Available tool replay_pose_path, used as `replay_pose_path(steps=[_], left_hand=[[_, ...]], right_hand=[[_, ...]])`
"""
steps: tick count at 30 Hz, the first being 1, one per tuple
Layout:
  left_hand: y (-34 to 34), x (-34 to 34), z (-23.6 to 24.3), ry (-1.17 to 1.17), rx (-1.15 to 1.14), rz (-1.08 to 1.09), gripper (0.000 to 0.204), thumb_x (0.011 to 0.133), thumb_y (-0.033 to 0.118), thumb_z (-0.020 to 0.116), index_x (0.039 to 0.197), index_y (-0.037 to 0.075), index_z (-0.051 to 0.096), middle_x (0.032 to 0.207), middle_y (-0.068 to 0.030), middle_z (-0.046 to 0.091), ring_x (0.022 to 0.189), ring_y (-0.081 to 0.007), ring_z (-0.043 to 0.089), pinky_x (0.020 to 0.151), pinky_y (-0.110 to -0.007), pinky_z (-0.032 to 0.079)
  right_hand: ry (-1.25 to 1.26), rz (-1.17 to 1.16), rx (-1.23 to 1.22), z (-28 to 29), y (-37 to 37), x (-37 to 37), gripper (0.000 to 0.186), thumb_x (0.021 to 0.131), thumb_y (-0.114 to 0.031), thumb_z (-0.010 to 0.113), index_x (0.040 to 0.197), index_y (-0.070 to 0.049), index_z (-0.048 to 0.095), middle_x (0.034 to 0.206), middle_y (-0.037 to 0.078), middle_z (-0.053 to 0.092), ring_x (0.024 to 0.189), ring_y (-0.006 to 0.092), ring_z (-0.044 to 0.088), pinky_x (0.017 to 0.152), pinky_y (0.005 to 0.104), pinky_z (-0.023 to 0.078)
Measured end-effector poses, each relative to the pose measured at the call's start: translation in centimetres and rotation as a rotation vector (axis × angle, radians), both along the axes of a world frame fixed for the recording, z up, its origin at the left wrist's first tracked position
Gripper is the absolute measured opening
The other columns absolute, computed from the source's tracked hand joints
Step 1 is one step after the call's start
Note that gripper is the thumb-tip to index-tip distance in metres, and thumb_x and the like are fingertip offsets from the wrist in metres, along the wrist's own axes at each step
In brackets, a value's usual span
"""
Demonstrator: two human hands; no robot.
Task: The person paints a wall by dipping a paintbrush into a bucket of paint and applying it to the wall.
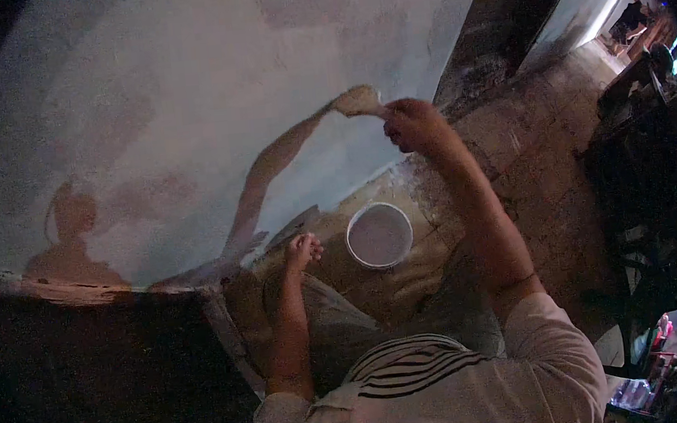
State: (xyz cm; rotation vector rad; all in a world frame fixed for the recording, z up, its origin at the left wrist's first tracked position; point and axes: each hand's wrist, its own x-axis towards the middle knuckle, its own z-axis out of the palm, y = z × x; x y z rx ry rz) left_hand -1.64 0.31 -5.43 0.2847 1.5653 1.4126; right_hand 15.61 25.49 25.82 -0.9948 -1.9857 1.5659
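Observation:
My right hand (415, 124) is closed on the handle of a brush-like tool (378, 108), raised against the pale, patchy wall (286, 71); its working end is hard to make out against the shadow there. My left hand (304, 248) hangs low near the foot of the wall, fingers loosely bent and apart, with nothing visible in it. Just to its right, a white-rimmed round bucket (378, 235) of pale liquid stands on the floor between my legs.
The stained floor (518, 147) runs along the wall toward a lit doorway (605, 35) at upper right, where a partly visible person (630, 23) is. Dark chair-like furniture (631, 153) lines the right side. The wall's edge (462, 15) borders a darker recess.

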Motion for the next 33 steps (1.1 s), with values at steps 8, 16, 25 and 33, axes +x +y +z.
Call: replay_pose_path(steps=[8, 16, 25, 33], left_hand=[[-1.6, -2.5, -6.4, 0.237, 0.005, -0.008, 0.027, 0.090, 0.028, 0.050, 0.095, 0.002, 0.057, 0.068, -0.0065, 0.061, 0.055, -0.0142, 0.059, 0.049, -0.030, 0.049], [-2.3, -1.5, -3.1, 0.262, -0.075, -0.056, 0.029, 0.091, 0.030, 0.049, 0.099, 0.003, 0.058, 0.078, -0.0058, 0.062, 0.061, -0.0133, 0.060, 0.052, -0.029, 0.050], [-3.6, -0.8, 0.5, 0.057, 0.152, 0.021, 0.036, 0.089, 0.038, 0.051, 0.099, 0.004, 0.055, 0.078, -0.0041, 0.058, 0.065, -0.0141, 0.060, 0.052, -0.029, 0.049], [-2.5, -1.5, -1.8, 0.114, 0.103, -0.051, 0.037, 0.089, 0.036, 0.052, 0.099, 0.001, 0.055, 0.078, -0.0058, 0.060, 0.065, -0.0141, 0.060, 0.054, -0.030, 0.050]], right_hand=[[0.382, -0.037, 0.187, 11.9, -4.5, 0.0, 0.033, 0.091, -0.029, 0.051, 0.095, 0.004, 0.054, 0.066, 0.002, 0.052, 0.055, 0.0088, 0.046, 0.047, 0.0238, 0.039], [0.359, -0.042, -0.048, -9.1, -2.7, -3.0, 0.029, 0.094, -0.031, 0.043, 0.100, -0.004, 0.052, 0.058, -0.005, 0.037, 0.048, 0.0048, 0.033, 0.043, 0.0209, 0.027], [0.014, -0.173, -0.342, -19.5, -5.0, 0.1, 0.031, 0.093, -0.031, 0.044, 0.094, -0.002, 0.055, 0.056, -0.003, 0.040, 0.042, 0.0063, 0.033, 0.038, 0.0238, 0.027], [0.006, -0.090, -0.333, -8.1, -3.0, -1.8, 0.029, 0.087, -0.031, 0.052, 0.082, -0.002, 0.054, 0.060, 0.001, 0.048, 0.046, 0.0108, 0.041, 0.040, 0.0259, 0.031]])
